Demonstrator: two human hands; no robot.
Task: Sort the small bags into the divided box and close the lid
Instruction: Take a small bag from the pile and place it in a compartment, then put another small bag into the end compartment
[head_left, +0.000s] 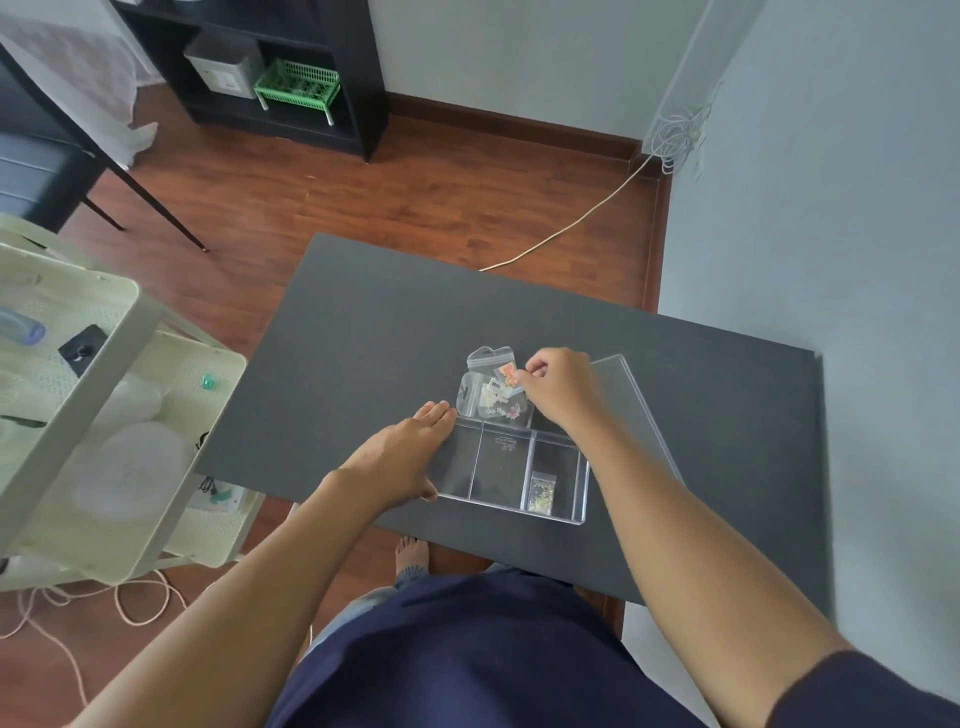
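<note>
Clear plastic box (511, 470) on dark table (363, 338), three compartments; lid (631, 395) lying open at its 2 o'clock. Left hand (410, 452), flat and open, rests on box's 9 o'clock wall, steadying it. Left and middle compartments look empty; right compartment holds one gold-flecked bag (542, 492). Pile (491, 395) of small clear zip bags, printed and glittery contents, at box's 12 o'clock. Right hand (558, 387), fingers pinched narrow on an orange bag (510, 375) at pile top. Risks: slick bags clinging, so two lift together; pile scattering; bag crossing a divider and blocking the lid.
</note>
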